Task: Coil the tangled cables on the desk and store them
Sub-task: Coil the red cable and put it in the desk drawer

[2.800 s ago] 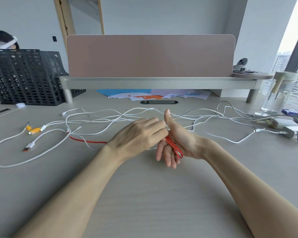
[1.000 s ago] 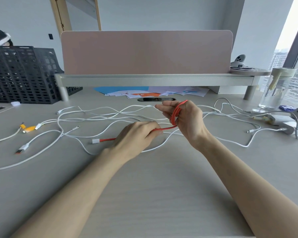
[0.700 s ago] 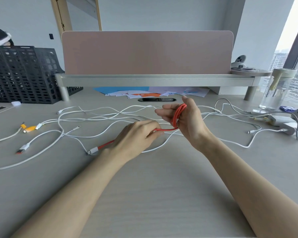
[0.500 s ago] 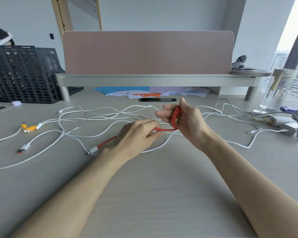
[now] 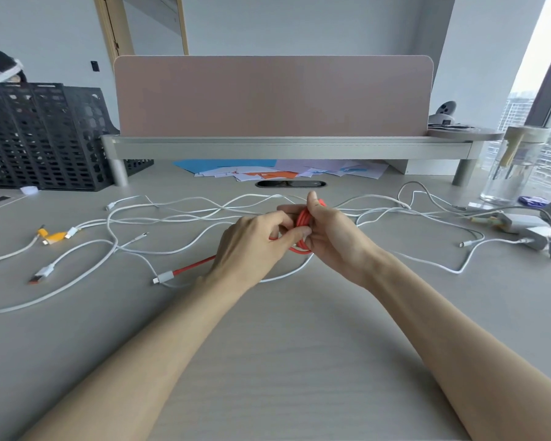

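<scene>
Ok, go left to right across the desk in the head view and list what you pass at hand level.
Yellow connector → white plug ending the red cable → left hand → right hand, both gripping that cable → white charger.

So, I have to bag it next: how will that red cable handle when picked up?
Probably floppy: the red cable bends into tight loops in the right hand. Likely light: the left hand holds it by a pinch. Unsecured, its loops may spring open, and the free end would dangle.
</scene>
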